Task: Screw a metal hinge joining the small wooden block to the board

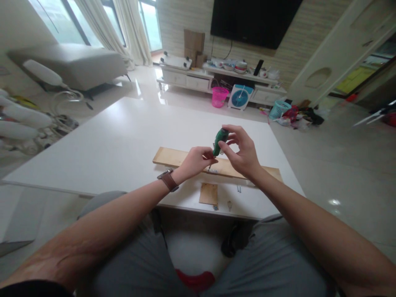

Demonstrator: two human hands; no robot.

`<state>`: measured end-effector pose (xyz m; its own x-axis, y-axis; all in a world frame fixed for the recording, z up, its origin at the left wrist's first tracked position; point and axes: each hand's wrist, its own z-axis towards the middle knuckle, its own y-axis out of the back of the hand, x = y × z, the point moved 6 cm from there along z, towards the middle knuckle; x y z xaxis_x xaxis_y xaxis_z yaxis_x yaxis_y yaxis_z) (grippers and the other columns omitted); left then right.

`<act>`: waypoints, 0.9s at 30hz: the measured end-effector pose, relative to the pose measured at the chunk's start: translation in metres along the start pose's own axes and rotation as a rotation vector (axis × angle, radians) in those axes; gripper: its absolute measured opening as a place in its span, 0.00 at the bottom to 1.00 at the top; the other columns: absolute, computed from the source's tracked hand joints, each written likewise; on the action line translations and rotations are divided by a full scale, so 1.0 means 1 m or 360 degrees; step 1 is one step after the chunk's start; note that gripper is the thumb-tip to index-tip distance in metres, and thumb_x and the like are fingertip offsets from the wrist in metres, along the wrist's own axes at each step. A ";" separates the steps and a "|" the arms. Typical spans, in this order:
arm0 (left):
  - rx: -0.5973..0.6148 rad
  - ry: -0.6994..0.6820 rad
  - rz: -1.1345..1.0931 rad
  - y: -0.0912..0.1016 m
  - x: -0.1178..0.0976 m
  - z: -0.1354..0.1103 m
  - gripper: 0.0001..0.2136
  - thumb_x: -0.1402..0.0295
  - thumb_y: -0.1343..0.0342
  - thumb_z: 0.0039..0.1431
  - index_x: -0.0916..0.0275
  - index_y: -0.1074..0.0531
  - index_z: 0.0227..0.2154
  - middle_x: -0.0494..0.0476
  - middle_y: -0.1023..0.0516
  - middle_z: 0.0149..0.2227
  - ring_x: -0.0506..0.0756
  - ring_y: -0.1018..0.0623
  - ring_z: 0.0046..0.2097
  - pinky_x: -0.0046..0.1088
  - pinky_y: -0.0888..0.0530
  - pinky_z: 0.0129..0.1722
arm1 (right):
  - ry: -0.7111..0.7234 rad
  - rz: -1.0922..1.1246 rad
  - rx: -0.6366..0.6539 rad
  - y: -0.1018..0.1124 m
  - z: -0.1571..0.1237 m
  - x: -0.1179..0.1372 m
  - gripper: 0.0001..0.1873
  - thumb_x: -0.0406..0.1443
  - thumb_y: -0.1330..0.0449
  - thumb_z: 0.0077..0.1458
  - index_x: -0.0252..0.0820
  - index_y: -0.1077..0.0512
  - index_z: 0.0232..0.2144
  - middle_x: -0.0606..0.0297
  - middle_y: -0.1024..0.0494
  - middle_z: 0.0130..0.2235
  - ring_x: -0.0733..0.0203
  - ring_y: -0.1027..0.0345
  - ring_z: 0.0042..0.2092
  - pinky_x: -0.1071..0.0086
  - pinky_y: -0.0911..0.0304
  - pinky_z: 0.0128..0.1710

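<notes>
A screwdriver with a green handle stands tilted, its tip down on a small metal plate at the near edge of a long wooden board. My right hand has its fingers round the handle. My left hand, with a brown-strapped watch on its wrist, is closed at the thin shaft just below the handle. What exactly its fingertips pinch is partly hidden. Nearer to me lie a small square wooden piece, two screws and a small metal part.
The white table carries the board. Behind it stand a pink basket, a blue and white fan and a TV cabinet. A teal basket with bags beside it is on the floor to the right.
</notes>
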<state>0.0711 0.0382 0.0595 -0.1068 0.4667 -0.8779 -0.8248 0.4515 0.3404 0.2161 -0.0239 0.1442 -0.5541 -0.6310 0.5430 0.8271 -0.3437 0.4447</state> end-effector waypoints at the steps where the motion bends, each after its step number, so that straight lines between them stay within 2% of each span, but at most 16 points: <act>1: -0.0001 0.0004 0.0020 0.000 -0.001 0.000 0.06 0.70 0.31 0.57 0.62 0.22 0.27 0.50 0.17 0.28 0.53 0.19 0.33 0.27 0.23 0.35 | -0.0001 0.0014 0.0014 0.000 0.000 0.001 0.19 0.35 0.36 0.66 0.52 0.26 0.58 0.62 0.18 0.51 0.58 0.21 0.44 0.63 0.21 0.42; 6: 0.0001 0.0015 0.0097 0.002 -0.005 0.001 0.06 0.69 0.31 0.57 0.62 0.20 0.25 0.51 0.17 0.26 0.53 0.20 0.31 0.27 0.25 0.34 | -0.0018 0.0058 0.0076 0.001 0.000 0.003 0.21 0.32 0.43 0.68 0.53 0.27 0.60 0.60 0.17 0.57 0.57 0.20 0.47 0.60 0.21 0.48; 14: 0.0070 0.0009 0.0131 0.002 -0.005 0.001 0.05 0.69 0.35 0.60 0.62 0.17 0.30 0.53 0.15 0.29 0.55 0.17 0.33 0.29 0.24 0.35 | 0.0015 0.0020 0.0045 0.002 0.000 0.003 0.19 0.34 0.38 0.65 0.53 0.26 0.57 0.63 0.16 0.51 0.57 0.20 0.46 0.62 0.21 0.43; 20: 0.0023 0.0008 0.0009 0.002 -0.004 -0.001 0.04 0.69 0.34 0.59 0.62 0.19 0.37 0.54 0.14 0.32 0.56 0.15 0.34 0.29 0.22 0.35 | -0.0034 0.0059 0.0079 -0.001 -0.002 0.000 0.23 0.31 0.41 0.64 0.54 0.27 0.59 0.61 0.18 0.57 0.55 0.20 0.51 0.60 0.20 0.46; 27: -0.0012 -0.0053 -0.0092 0.004 -0.009 -0.001 0.05 0.68 0.32 0.58 0.61 0.22 0.35 0.53 0.15 0.33 0.54 0.16 0.34 0.28 0.21 0.35 | -0.0040 0.0118 -0.0015 -0.001 -0.003 -0.002 0.20 0.36 0.31 0.62 0.56 0.26 0.55 0.65 0.24 0.49 0.57 0.24 0.48 0.64 0.20 0.42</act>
<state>0.0681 0.0352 0.0691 -0.0402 0.4649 -0.8844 -0.8334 0.4727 0.2864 0.2164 -0.0245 0.1408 -0.4932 -0.6373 0.5921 0.8668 -0.3032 0.3958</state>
